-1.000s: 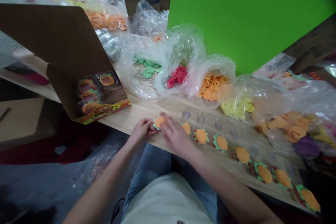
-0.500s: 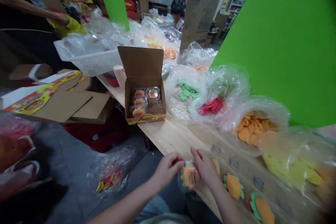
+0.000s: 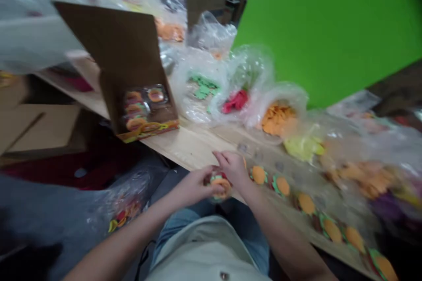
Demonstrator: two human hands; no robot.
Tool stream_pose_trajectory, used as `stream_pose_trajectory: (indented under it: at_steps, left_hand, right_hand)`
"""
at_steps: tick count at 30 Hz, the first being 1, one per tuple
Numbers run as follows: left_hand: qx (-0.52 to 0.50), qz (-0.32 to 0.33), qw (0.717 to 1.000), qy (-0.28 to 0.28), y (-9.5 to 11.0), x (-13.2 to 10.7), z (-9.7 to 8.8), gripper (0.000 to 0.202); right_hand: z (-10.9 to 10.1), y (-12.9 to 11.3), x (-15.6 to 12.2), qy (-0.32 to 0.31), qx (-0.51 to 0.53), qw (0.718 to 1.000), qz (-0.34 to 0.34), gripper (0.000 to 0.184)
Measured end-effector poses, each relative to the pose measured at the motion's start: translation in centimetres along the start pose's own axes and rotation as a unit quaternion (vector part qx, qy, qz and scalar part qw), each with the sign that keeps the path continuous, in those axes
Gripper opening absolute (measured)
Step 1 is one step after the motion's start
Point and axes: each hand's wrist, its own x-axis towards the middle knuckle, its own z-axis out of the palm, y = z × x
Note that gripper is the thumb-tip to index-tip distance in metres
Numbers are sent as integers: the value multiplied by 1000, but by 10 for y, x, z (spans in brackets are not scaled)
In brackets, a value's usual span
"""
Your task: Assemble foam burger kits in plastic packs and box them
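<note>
Two bare hands, the left hand and the right hand, meet at the near edge of a pale wooden bench in the blurred head view. Between them sits a round orange foam disc with a frilled green foam rim, its outline too round to show a long axis. The left hand is nearly closed, its fingers curled against the disc from the left. The right hand is half curled above and right of it, fingers reaching down; blur hides whether they grip. Both forearms angle inward. Just right of the hands, a row of similar orange-and-green foam pieces runs along the bench. Beyond stand a brown cardboard box and a clear plastic bag of orange foam shapes.
</note>
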Motion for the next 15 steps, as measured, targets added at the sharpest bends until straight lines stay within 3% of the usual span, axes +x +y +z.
stream_pose_trajectory:
  at_steps: [4,7,11,15]
  left_hand:
    - [8,-21,998,64,-4,16,11,50]
    - [-8,-29,997,73,-4,19,26,55]
    - [5,-14,997,74,2,23,46,63]
    - [10,16,994,105,1,29,62,57]
  right_hand:
    - [-10,16,-15,100,10,993,66,49]
    - [-12,29,-32,167,35,980,101,50]
    - [-21,42,-30,190,67,975,96,51]
    - [-27,52,-23,227,128,960,105,50]
